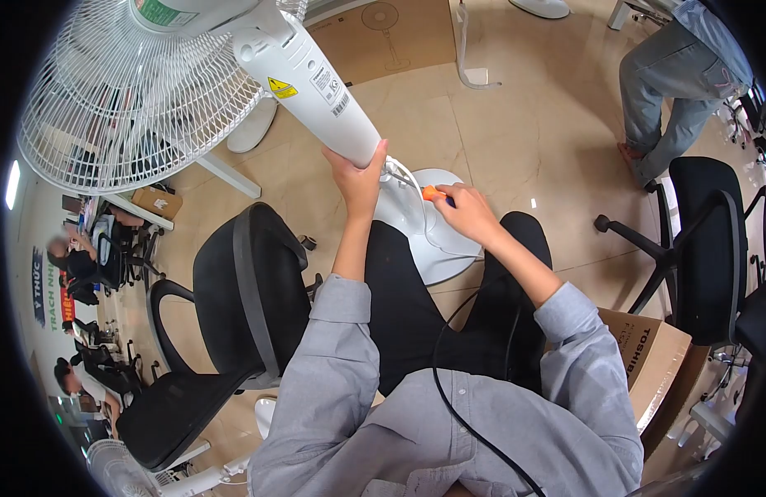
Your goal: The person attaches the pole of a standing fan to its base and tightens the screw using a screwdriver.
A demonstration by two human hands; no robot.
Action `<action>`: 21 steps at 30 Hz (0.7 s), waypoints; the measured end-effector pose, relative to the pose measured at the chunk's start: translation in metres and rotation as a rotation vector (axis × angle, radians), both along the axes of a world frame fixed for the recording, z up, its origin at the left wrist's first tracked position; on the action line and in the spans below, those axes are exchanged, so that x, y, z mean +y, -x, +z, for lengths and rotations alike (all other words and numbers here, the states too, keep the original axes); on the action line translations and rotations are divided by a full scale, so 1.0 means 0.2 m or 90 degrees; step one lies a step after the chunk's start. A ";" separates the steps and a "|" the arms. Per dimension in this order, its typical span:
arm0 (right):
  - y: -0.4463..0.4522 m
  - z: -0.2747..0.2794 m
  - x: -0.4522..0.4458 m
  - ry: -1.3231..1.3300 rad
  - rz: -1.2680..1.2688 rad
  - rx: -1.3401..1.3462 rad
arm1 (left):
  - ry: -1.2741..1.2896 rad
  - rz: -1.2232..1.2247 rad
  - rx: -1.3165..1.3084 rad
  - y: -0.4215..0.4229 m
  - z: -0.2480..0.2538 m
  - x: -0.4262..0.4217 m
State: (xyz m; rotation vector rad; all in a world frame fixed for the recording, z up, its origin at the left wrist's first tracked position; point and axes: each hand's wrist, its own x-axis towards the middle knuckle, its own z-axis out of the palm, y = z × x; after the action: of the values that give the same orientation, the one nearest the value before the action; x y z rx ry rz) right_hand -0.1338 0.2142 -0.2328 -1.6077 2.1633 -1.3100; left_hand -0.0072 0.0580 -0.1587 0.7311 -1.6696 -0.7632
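A white fan with a wire cage fills the upper left, its white neck slanting down toward the middle. My left hand is wrapped round the lower end of that neck. In my right hand is a screwdriver with an orange and dark handle; its shaft points left at the neck's lower end, where the tip is hard to make out. A white cord loops beside it. The round white base rests on the floor below, between my knees.
Black office chairs stand at left and right. A cardboard box is at lower right, another at the top. A person in jeans stands upper right. More people are at the far left.
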 end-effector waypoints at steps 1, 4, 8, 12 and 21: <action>0.04 0.01 0.00 -0.101 0.050 -0.138 | 0.003 0.003 -0.001 0.00 0.00 0.00; 0.11 0.10 0.02 -0.318 0.150 -0.466 | 0.014 0.010 -0.010 0.00 0.00 0.01; 0.12 0.16 0.03 -0.296 0.153 -0.670 | 0.006 0.004 -0.008 -0.01 0.01 0.01; 0.09 0.14 0.02 -0.307 0.136 -0.774 | 0.015 0.007 -0.009 0.00 0.01 0.01; -0.06 0.12 0.06 -0.061 0.002 -0.037 | 0.011 -0.002 0.002 0.00 -0.01 0.00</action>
State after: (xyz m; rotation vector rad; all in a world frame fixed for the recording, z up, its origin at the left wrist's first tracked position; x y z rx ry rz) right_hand -0.1217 0.2256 -0.2084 -1.5178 2.1545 -1.2159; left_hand -0.0072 0.0584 -0.1604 0.7153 -1.6727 -0.7503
